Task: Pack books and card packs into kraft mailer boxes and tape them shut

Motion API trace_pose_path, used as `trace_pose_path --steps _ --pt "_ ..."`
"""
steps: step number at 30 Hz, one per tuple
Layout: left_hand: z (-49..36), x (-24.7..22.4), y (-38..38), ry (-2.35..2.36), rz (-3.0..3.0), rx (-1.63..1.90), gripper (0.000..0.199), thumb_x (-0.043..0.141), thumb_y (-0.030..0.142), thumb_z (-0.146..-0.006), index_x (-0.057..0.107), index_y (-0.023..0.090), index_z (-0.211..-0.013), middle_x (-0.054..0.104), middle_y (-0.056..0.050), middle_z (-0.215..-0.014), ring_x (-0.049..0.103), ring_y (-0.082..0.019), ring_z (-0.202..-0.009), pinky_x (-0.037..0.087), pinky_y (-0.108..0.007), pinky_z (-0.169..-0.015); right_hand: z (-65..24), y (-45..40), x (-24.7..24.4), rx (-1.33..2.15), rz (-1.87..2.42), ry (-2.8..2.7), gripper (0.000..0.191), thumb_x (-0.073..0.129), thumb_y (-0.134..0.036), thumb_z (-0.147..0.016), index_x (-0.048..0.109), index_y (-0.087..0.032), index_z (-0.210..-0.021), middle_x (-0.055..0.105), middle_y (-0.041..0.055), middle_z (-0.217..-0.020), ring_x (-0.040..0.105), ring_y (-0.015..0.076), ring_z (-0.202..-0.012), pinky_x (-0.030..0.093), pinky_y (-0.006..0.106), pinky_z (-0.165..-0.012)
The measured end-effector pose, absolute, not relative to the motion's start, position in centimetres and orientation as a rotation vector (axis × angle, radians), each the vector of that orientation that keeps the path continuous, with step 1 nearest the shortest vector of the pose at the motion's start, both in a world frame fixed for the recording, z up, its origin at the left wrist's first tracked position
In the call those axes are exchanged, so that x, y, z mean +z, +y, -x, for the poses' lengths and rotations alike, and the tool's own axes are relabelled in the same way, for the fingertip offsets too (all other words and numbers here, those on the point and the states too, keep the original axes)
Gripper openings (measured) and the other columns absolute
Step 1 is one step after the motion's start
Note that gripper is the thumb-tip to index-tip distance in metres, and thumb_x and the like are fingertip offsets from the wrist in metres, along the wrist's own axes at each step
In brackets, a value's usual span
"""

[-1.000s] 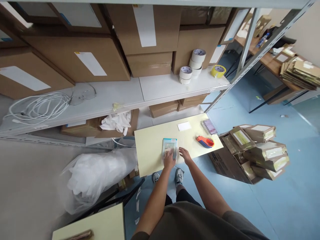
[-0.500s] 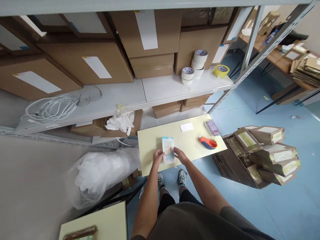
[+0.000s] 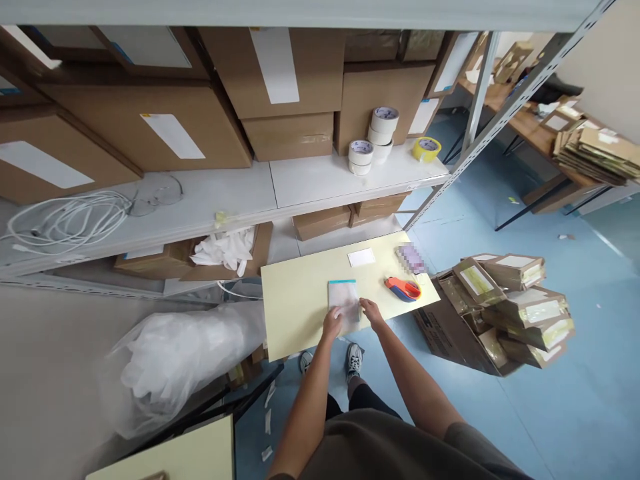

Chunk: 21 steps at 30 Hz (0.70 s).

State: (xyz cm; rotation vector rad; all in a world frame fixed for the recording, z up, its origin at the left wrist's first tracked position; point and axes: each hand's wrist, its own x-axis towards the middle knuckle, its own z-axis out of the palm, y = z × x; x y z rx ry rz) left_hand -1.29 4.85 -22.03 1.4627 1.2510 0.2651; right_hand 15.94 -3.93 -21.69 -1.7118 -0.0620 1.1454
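Note:
A flat translucent pouch (image 3: 345,297) with a blue strip along its top edge lies on the pale yellow table (image 3: 295,293). My left hand (image 3: 333,323) rests on the pouch's lower left part, fingers bent onto it. At the pouch's right edge is my right hand (image 3: 371,311), its fingers close together; what they pinch, if anything, is too small to make out. Right of my hands lies a red and blue tape dispenser (image 3: 403,289). A white card (image 3: 361,257) sits further back, and a blurred purple item (image 3: 412,258) near the right end.
Behind the table stands a shelf (image 3: 310,187) with cartons, tape rolls (image 3: 361,155) and a coiled white cable (image 3: 70,217). On the left is a large plastic bag (image 3: 185,353). A carton of packed boxes (image 3: 530,307) stands on the floor at the right.
The pouch now shows a plain translucent face instead of the printed one. My left hand has moved onto it from its left edge. The whole view has shifted slightly.

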Motion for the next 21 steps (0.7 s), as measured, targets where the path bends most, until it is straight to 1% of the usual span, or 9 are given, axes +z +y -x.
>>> trace_pose_path --steps 3,5,8,11,13,15,17,19,21 --pt "2.5 -22.7 5.7 1.377 -1.438 0.322 0.043 0.065 0.022 -0.084 0.073 0.022 -0.125 0.073 -0.013 -0.136 0.064 -0.03 -0.134 0.048 -0.042 -0.115 -15.9 -4.1 -21.9 1.255 1.658 -0.018 0.043 0.075 -0.058 -0.074 0.081 -0.023 -0.1 0.078 0.0124 -0.124 0.065 0.0332 -0.129 0.047 0.049 -0.109" --pt "3.6 -23.1 6.7 1.4 -1.321 0.331 0.046 0.066 0.025 -0.085 0.071 0.021 -0.13 0.074 -0.014 -0.134 0.066 -0.029 -0.131 0.052 -0.041 -0.11 -15.5 -3.7 -22.0 1.277 1.61 -0.019 0.041 0.073 -0.056 -0.077 0.081 -0.023 -0.101 0.076 0.0135 -0.13 0.064 0.0323 -0.131 0.047 0.049 -0.11" --pt "5.6 -23.5 8.6 1.363 -1.151 0.343 0.049 0.067 0.033 -0.087 0.069 0.019 -0.133 0.075 -0.016 -0.132 0.072 -0.028 -0.122 0.058 -0.039 -0.1 -14.3 -2.4 -22.1 1.305 1.552 -0.029 0.041 0.068 -0.054 -0.082 0.079 -0.023 -0.106 0.071 0.0146 -0.14 0.061 0.0308 -0.137 0.046 0.047 -0.112" --pt "8.1 -23.7 10.8 1.356 -1.083 0.375 0.048 0.061 0.041 -0.092 0.068 0.02 -0.134 0.071 -0.015 -0.14 0.072 -0.025 -0.121 0.061 -0.035 -0.093 -12.4 0.0 -22.0 1.355 1.514 -0.031 0.044 0.061 -0.053 -0.087 0.078 -0.023 -0.116 0.066 0.0147 -0.148 0.06 0.0292 -0.14 0.046 0.046 -0.114" --pt "10.0 -23.6 12.6 1.36 -1.051 0.411 0.046 0.057 0.043 -0.094 0.068 0.021 -0.133 0.069 -0.014 -0.144 0.07 -0.023 -0.125 0.061 -0.032 -0.092 -10.9 2.2 -21.9 1.39 1.498 -0.043 0.046 0.056 -0.053 -0.091 0.077 -0.024 -0.121 0.062 0.014 -0.153 0.057 0.028 -0.143 0.046 0.045 -0.115" --pt "11.9 -23.5 14.6 1.381 -1.017 0.425 0.045 0.055 0.045 -0.095 0.068 0.022 -0.132 0.069 -0.014 -0.143 0.069 -0.022 -0.127 0.06 -0.03 -0.09 -9.1 4.8 -21.8 1.418 1.493 -0.086 0.049 0.054 -0.054 -0.093 0.075 -0.025 -0.126 0.058 0.0126 -0.157 0.054 0.0273 -0.147 0.045 0.046 -0.116" --pt "13.9 -23.3 16.9 1.402 -0.968 0.437 0.045 0.056 0.046 -0.095 0.068 0.022 -0.132 0.073 -0.015 -0.137 0.07 -0.023 -0.125 0.06 -0.032 -0.09 -7.2 7.8 -21.8 1.44 1.493 -0.162 0.052 0.054 -0.058 -0.093 0.074 -0.027 -0.13 0.056 0.0113 -0.16 0.05 0.0277 -0.15 0.043 0.048 -0.118" --pt "15.9 -23.1 19.4 1.395 -0.922 0.483 0.047 0.058 0.047 -0.094 0.068 0.021 -0.132 0.075 -0.017 -0.131 0.07 -0.025 -0.124 0.06 -0.034 -0.091 -5.3 11.1 -21.7 1.45 1.49 -0.23 0.054 0.057 -0.061 -0.092 0.074 -0.029 -0.132 0.056 0.0116 -0.159 0.047 0.0288 -0.152 0.041 0.051 -0.12" --pt "17.8 -22.8 21.8 1.375 -0.923 0.518 0.05 0.058 0.05 -0.095 0.067 0.022 -0.135 0.073 -0.017 -0.134 0.068 -0.025 -0.127 0.058 -0.035 -0.094 -3.4 14.2 -21.7 1.455 1.478 -0.264 0.055 0.059 -0.063 -0.09 0.075 -0.029 -0.131 0.059 0.0125 -0.157 0.047 0.0297 -0.152 0.04 0.052 -0.121"
